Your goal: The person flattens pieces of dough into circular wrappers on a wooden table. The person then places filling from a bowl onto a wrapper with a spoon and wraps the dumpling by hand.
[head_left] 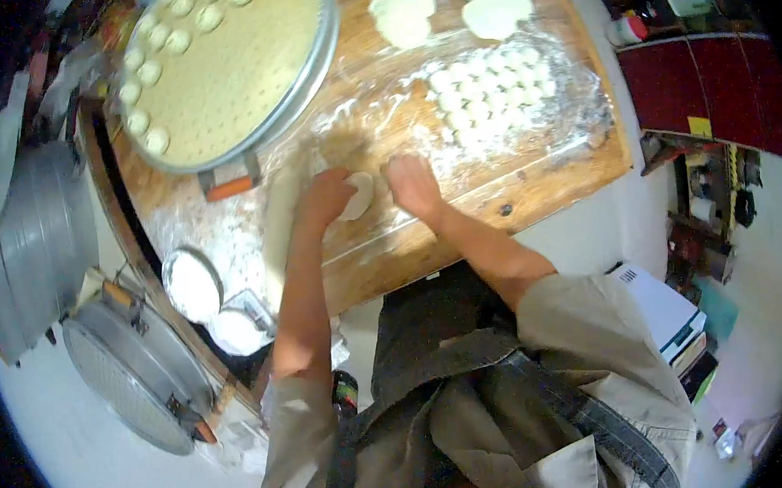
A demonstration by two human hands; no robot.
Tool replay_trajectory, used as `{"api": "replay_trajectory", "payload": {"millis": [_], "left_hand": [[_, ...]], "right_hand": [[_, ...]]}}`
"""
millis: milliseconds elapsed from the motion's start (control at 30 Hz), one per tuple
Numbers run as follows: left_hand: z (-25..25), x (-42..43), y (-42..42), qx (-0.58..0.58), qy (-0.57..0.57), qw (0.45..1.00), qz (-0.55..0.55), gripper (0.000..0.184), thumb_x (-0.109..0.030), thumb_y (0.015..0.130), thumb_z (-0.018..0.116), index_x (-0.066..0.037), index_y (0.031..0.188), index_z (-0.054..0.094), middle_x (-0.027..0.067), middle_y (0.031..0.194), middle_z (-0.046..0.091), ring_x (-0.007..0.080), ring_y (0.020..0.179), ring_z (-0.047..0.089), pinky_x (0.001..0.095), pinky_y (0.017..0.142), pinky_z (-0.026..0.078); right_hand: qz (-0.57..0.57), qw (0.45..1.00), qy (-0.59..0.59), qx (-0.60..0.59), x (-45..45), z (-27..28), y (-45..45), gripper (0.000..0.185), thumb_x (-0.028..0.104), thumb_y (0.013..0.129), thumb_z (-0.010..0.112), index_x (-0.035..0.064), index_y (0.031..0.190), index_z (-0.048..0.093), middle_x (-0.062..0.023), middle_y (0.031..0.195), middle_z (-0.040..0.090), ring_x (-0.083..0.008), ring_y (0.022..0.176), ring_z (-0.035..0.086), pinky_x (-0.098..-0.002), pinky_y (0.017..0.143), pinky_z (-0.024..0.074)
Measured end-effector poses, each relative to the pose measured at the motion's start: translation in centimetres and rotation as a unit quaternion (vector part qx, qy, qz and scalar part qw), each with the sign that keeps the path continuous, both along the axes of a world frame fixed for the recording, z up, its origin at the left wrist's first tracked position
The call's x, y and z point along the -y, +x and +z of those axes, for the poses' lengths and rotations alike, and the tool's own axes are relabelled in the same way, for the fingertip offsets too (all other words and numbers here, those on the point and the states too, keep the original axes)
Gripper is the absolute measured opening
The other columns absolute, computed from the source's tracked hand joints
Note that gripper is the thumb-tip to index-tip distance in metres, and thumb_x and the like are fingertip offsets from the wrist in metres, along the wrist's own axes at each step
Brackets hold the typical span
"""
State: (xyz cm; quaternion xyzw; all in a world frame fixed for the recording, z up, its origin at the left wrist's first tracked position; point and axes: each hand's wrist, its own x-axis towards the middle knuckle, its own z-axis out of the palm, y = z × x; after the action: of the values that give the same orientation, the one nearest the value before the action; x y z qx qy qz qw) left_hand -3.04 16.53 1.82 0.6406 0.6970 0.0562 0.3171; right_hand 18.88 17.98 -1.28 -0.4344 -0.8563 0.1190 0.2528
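My left hand pinches the edge of a flat round dough wrapper lying on the floured wooden table. To the right of the wrapper, my right hand rests low over the wood with its fingers curled closed. Whatever those fingers hold, if anything, is hidden. A long pale strip, which looks like dough, runs along the left of my left forearm. Beyond my right hand sit rows of small dough pieces dusted with flour. Farther back lie two flattened dough sheets.
A large round steamer tray with filled buns around its rim stands at the back left. Flour containers sit at the table's left edge. More metal steamers stand below on the left.
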Motion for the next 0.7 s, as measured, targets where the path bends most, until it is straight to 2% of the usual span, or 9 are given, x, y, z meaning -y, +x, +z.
{"api": "replay_trajectory", "payload": {"millis": [67,133,200,233,267,300,400,467,700], "left_hand": [[3.6,-4.2,2.3,0.244,-0.121,0.96,0.069,0.034,-0.023,0.087,0.072,-0.004,0.115,0.074,0.0159,0.104,0.075,0.0238,0.098,0.071,0.0396,0.087,0.056],[4.4,-6.2,7.3,0.359,-0.116,0.913,0.154,0.041,-0.026,0.089,0.073,-0.006,0.125,0.07,0.0169,0.113,0.073,0.0179,0.101,0.068,0.0358,0.087,0.055],[4.0,-7.4,12.8,0.589,-0.035,0.765,0.258,0.05,-0.027,0.093,0.071,-0.006,0.138,0.061,0.0215,0.125,0.067,0.0258,0.108,0.068,0.0411,0.088,0.055],[3.2,-7.2,14.9,0.587,-0.04,0.768,0.252,0.05,-0.027,0.093,0.071,-0.006,0.138,0.061,0.0215,0.125,0.067,0.0258,0.108,0.068,0.0411,0.088,0.055],[2.4,-6.8,16.8,0.366,0.034,0.923,0.116,0.055,-0.028,0.093,0.071,-0.008,0.142,0.057,0.0229,0.124,0.065,0.0308,0.108,0.067,0.0439,0.088,0.055],[1.9,-6.5,18.5,0.11,0.107,0.988,-0.034,0.059,-0.028,0.092,0.071,-0.01,0.146,0.053,0.0243,0.123,0.062,0.0358,0.108,0.066,0.0467,0.088,0.055],[5.5,-7.0,23.4,-0.025,0.023,0.997,-0.066,0.057,-0.028,0.09,0.07,-0.014,0.144,0.056,0.0248,0.114,0.06,0.0432,0.107,0.062,0.0513,0.09,0.054],[2.0,-6.8,24.1,-0.045,0.057,0.995,-0.062,0.059,-0.03,0.089,0.07,-0.018,0.145,0.056,0.025,0.11,0.059,0.0431,0.105,0.062,0.0519,0.09,0.054],[-1.3,-3.3,14.6,-0.077,0.115,0.99,0.003,0.061,-0.036,0.092,0.066,-0.014,0.147,0.053,0.0237,0.13,0.059,0.0426,0.122,0.057,0.051,0.105,0.046]], "right_hand": [[0.0,0.986,-0.146,0.075,1.6,-0.5,2.2,0.01,0.003,0.085,0.057,0.0079,0.089,0.064,-0.0156,0.089,0.062,-0.0368,0.087,0.06,-0.0501,0.076,0.0465],[-0.021,0.956,-0.291,-0.039,2.2,-1.1,2.7,0.018,0.002,0.088,0.055,0.0079,0.097,0.068,-0.0171,0.1,0.068,-0.0387,0.099,0.063,-0.0522,0.086,0.0477],[0.001,0.978,-0.208,0.031,2.9,-2.7,2.5,0.021,0.002,0.09,0.054,0.0071,0.104,0.069,-0.0175,0.108,0.068,-0.0396,0.106,0.062,-0.0524,0.092,0.0468],[0.025,0.988,-0.117,0.102,3.3,-3.6,2.4,0.024,0.003,0.092,0.054,0.0062,0.11,0.069,-0.0179,0.116,0.068,-0.0406,0.113,0.061,-0.0527,0.098,0.0459],[0.022,0.991,-0.083,0.102,3.4,-4.7,2.4,0.024,0.004,0.092,0.054,0.0063,0.111,0.069,-0.0177,0.116,0.067,-0.0402,0.113,0.061,-0.0522,0.099,0.0458],[0.015,0.994,-0.07,0.082,3.4,-5.1,2.3,0.024,0.005,0.092,0.055,0.0063,0.111,0.069,-0.0175,0.116,0.067,-0.0398,0.113,0.06,-0.0518,0.099,0.0457],[-0.002,0.998,-0.062,0.008,3.7,-5.2,2.9,0.024,0.007,0.091,0.055,0.0065,0.112,0.068,-0.0168,0.116,0.066,-0.0386,0.113,0.06,-0.0504,0.101,0.0453],[-0.002,0.998,-0.058,-0.017,3.6,-4.9,3.6,0.025,0.009,0.091,0.056,0.0066,0.113,0.067,-0.0164,0.117,0.066,-0.0378,0.113,0.059,-0.0495,0.102,0.0451],[0.082,0.996,-0.012,0.026,3.3,-3.7,8.3,0.027,0.014,0.091,0.058,0.007,0.116,0.065,-0.0149,0.118,0.063,-0.035,0.114,0.058,-0.0464,0.105,0.0442]]}}
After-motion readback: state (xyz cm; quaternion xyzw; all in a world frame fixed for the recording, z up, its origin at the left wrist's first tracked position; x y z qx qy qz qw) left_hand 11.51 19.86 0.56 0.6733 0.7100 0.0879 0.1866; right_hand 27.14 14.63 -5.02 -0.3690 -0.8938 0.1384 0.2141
